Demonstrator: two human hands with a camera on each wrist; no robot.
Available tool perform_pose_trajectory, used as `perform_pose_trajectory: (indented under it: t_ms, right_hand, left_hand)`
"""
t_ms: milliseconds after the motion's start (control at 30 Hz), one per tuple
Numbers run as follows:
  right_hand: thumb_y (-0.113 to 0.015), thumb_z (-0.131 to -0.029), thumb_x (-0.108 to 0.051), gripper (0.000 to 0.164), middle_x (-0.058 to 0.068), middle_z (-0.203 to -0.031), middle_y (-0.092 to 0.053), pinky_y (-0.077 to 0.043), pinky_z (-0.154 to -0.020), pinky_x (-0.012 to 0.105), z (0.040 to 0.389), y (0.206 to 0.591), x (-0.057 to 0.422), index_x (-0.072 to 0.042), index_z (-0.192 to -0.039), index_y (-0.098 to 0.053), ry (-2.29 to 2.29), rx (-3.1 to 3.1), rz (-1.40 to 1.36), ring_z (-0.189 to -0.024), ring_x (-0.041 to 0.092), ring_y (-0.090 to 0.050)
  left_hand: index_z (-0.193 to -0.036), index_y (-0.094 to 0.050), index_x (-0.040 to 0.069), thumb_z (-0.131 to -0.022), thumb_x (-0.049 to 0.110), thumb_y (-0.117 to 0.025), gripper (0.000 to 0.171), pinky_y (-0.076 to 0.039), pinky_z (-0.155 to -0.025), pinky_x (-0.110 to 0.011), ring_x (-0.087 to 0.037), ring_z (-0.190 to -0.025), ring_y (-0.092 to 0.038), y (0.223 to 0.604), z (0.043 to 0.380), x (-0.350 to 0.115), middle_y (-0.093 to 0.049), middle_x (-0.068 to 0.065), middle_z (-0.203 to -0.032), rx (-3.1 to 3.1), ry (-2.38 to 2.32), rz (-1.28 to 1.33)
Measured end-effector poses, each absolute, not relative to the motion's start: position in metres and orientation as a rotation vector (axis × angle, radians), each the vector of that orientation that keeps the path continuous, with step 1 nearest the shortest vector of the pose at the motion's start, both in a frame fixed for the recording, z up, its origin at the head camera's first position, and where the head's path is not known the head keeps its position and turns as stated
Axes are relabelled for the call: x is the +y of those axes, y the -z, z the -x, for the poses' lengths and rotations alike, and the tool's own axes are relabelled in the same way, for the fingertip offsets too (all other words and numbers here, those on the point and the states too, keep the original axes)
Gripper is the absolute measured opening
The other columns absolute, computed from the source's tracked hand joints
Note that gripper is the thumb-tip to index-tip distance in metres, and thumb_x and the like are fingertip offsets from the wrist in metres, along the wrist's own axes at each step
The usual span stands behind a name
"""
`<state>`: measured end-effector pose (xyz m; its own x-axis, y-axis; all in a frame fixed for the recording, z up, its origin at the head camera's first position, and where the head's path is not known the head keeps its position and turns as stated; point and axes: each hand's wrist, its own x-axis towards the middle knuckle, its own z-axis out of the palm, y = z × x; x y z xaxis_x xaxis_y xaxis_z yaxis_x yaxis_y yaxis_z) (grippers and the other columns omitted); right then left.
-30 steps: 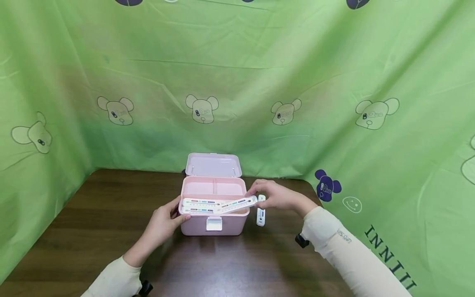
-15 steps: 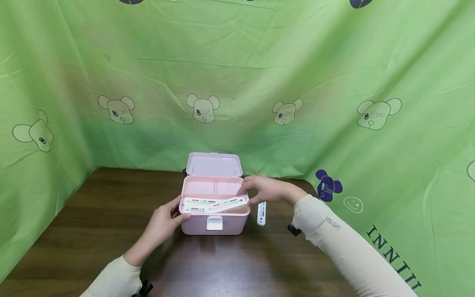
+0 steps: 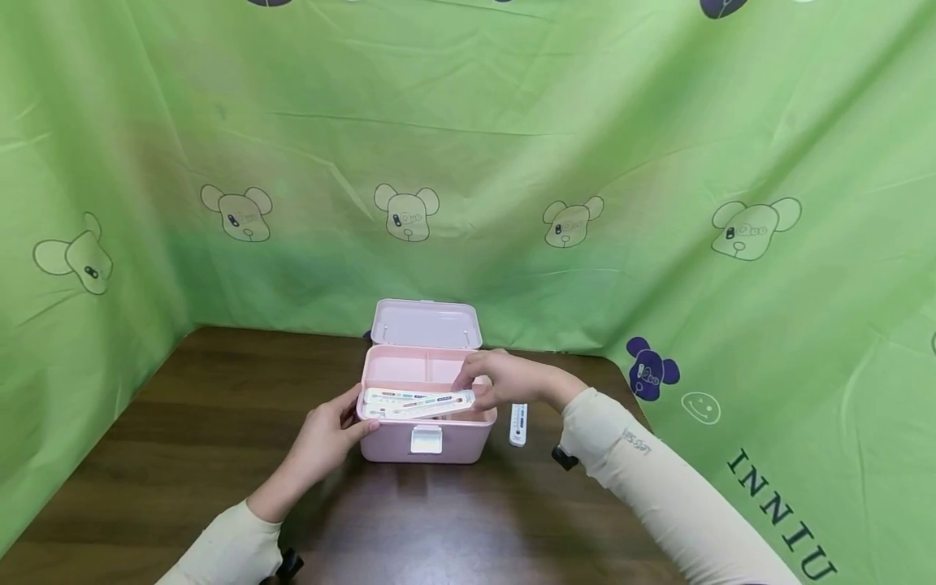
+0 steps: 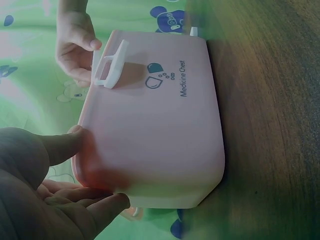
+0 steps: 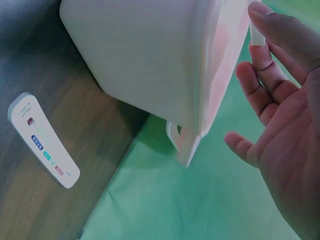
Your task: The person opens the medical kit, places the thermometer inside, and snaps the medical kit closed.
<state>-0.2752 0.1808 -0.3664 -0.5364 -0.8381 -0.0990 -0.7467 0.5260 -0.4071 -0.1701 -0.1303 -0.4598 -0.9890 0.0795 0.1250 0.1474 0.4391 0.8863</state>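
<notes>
A pink plastic medicine box [image 3: 464, 447], lettered "Medicine Chest" on its front in the left wrist view, stands on the table with its lid [image 3: 426, 325] up. My left hand [image 3: 322, 443] grips its left front corner, thumb at the front rim and fingers along the side. Over the box's front part, my right hand [image 3: 515, 379] pinches one end of a slim white thermometer case [image 3: 439, 404], tilted with its left end lower. Beneath that lie other white thermometer cases, one behind it [image 3: 380, 395]; their exact number is hidden.
Another white thermometer case [image 5: 44, 141] lies on the brown wooden table [image 3: 409, 536], right of the box. A pink divider [image 3: 427, 367] splits the box's back tray. A green printed curtain [image 3: 483, 276] hangs behind and at both sides.
My right hand has moved left with the thermometer case, bringing it further over the box and flatter. The left hand keeps its grip on the box. The view has shifted slightly.
</notes>
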Motion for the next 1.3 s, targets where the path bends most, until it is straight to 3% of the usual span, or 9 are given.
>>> perform_pose_trajectory:
  t_ms: [100, 300, 667, 1133, 1300]
  right_hand:
    - [-0.078, -0.086, -0.013, 0.033, -0.009, -0.115, -0.066, -0.047, -0.101, 0.041, 0.276, 0.369, 0.177, -0.019, -0.118, -0.075, 0.486, 2.47, 1.325, -0.111, 0.013, -0.056]
    - [-0.081, -0.086, -0.018, 0.033, -0.008, -0.114, -0.066, -0.041, -0.104, 0.042, 0.277, 0.376, 0.17, -0.017, -0.118, -0.075, 0.436, 2.481, 1.369, -0.114, 0.014, -0.055]
    - [-0.083, -0.084, -0.02, 0.033, -0.011, -0.101, -0.065, -0.037, -0.105, 0.041, 0.276, 0.379, 0.157, -0.018, -0.116, -0.075, 0.381, 2.486, 1.442, -0.101, 0.009, -0.056]
    - [-0.082, -0.085, -0.013, 0.031, -0.007, -0.096, -0.065, -0.049, -0.086, 0.025, 0.277, 0.388, 0.149, -0.013, -0.115, -0.075, 0.458, 2.428, 1.422, -0.091, 0.011, -0.06]
    - [-0.081, -0.085, -0.013, 0.031, -0.008, -0.097, -0.065, -0.045, -0.092, 0.029, 0.276, 0.388, 0.149, -0.014, -0.115, -0.075, 0.445, 2.442, 1.411, -0.093, 0.012, -0.06]
  left_hand:
    - [-0.155, -0.038, -0.004, -0.093, 0.015, -0.078, 0.076, -0.055, -0.099, -0.037, -0.032, -0.133, -0.057, 0.46, 0.171, -0.131, -0.051, -0.023, -0.15, -2.613, 1.62, 0.207]
    - [-0.155, -0.039, -0.004, -0.093, 0.015, -0.077, 0.075, -0.053, -0.101, -0.039, -0.031, -0.135, -0.055, 0.461, 0.172, -0.13, -0.05, -0.023, -0.151, -2.62, 1.623, 0.207]
    - [-0.155, -0.039, -0.003, -0.092, 0.014, -0.077, 0.075, -0.053, -0.102, -0.038, -0.03, -0.135, -0.055, 0.462, 0.171, -0.13, -0.05, -0.022, -0.151, -2.612, 1.634, 0.174]
    - [-0.154, -0.04, -0.003, -0.092, 0.013, -0.077, 0.074, -0.053, -0.101, -0.037, -0.03, -0.134, -0.056, 0.464, 0.172, -0.129, -0.051, -0.022, -0.15, -2.606, 1.624, 0.167]
    - [-0.153, -0.04, -0.005, -0.093, 0.011, -0.076, 0.072, -0.054, -0.099, -0.035, -0.031, -0.132, -0.058, 0.464, 0.171, -0.128, -0.053, -0.024, -0.148, -2.585, 1.622, 0.178]
